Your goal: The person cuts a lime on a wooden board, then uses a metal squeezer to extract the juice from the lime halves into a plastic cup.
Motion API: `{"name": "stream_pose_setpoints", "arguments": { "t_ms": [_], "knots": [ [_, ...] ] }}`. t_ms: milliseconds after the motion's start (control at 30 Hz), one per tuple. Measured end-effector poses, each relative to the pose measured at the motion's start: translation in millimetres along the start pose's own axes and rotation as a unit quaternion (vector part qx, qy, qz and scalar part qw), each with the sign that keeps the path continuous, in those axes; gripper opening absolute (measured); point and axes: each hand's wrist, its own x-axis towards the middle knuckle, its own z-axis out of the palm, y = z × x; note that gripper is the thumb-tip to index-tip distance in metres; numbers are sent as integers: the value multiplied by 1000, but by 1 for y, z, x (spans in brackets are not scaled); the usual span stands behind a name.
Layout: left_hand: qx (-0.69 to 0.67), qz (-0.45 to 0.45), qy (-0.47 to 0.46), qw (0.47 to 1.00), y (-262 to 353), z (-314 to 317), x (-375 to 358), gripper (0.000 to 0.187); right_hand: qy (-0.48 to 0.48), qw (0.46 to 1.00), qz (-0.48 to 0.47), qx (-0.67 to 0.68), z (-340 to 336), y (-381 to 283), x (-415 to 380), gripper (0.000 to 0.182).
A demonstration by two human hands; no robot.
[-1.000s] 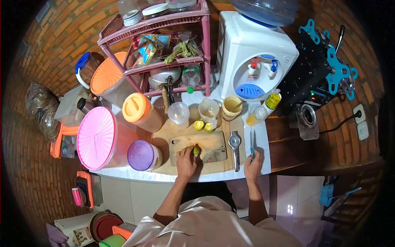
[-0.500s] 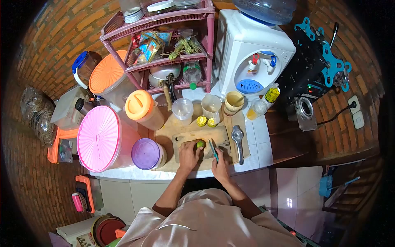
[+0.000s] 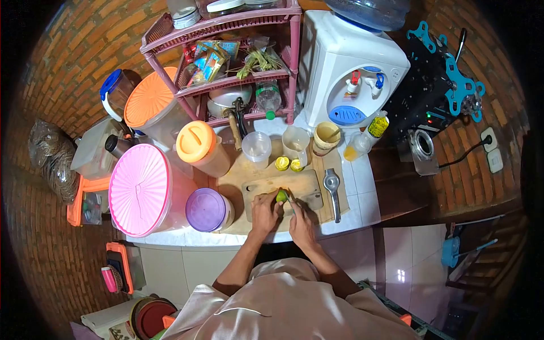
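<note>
On the wooden cutting board point(image 3: 263, 186), my left hand point(image 3: 265, 212) pinches a green lime point(image 3: 281, 195) with its fingertips. My right hand point(image 3: 301, 225) grips a knife point(image 3: 291, 202) with a teal handle, its blade at the right side of the lime; whether it has cut in cannot be seen. Two squeezed citrus halves point(image 3: 282, 164) lie just beyond the board. Right of the board rests a metal citrus squeezer point(image 3: 332, 195). Behind are a clear plastic cup point(image 3: 256, 148), a clear measuring jug point(image 3: 295, 143) and a beige cup point(image 3: 326, 139) with a utensil in it.
At left stand a pink-lidded tub point(image 3: 140, 190), a purple-lidded container point(image 3: 207, 210) and an orange-lidded pitcher point(image 3: 201, 148). A pink rack point(image 3: 232, 85) and a white water dispenser point(image 3: 354, 62) rise at the back. A glass with orange liquid point(image 3: 352, 151) stands near the right edge.
My right hand has brought the knife left, from beside the lime to against it. My left hand still holds the lime on the board. The whole view has shifted slightly.
</note>
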Motion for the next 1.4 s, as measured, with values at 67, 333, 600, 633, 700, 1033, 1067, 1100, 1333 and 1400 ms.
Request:
{"name": "stream_pose_setpoints", "arguments": {
  "t_ms": [67, 333, 600, 633, 700, 1033, 1067, 1100, 1333, 1400],
  "knots": [
    [-5, -14, 2, 1000, -3, 1, -3, 40, -7, 1000, 6, 5, 3, -1, 2, 47],
    [17, 11, -1, 1000, -1, 2, 1, 38, -14, 999, 46, 13, 7, -3, 2, 47],
    [26, 6, -13, 1000, -3, -1, 2, 37, -20, 999, 43, -21, 10, -4, 2, 47],
    [36, 9, -21, 999, -3, -3, 4, 37, -20, 999, 43, -21, 10, -4, 2, 47],
    [40, 7, -23, 999, -2, -4, 4, 36, -30, 998, 59, -16, 10, -5, 3, 46],
    [55, 8, -1, 998, 1, -1, 3, 34, -2, 999, 35, -18, 12, -6, 4, 47],
    [54, 8, 1, 998, 0, 0, 3, 34, -4, 999, 33, -31, 13, -7, 5, 47],
    [50, 17, 2, 999, -1, -1, 3, 34, -5, 999, 31, -43, 12, -10, 7, 47],
    [40, 23, -12, 999, -4, -2, 7, 32, -66, 984, 91, -135, 11, -24, 10, 47],
    [31, 24, -17, 999, -5, -4, 7, 31, -69, 983, 80, -151, 11, -24, 12, 48]
  ]
}}
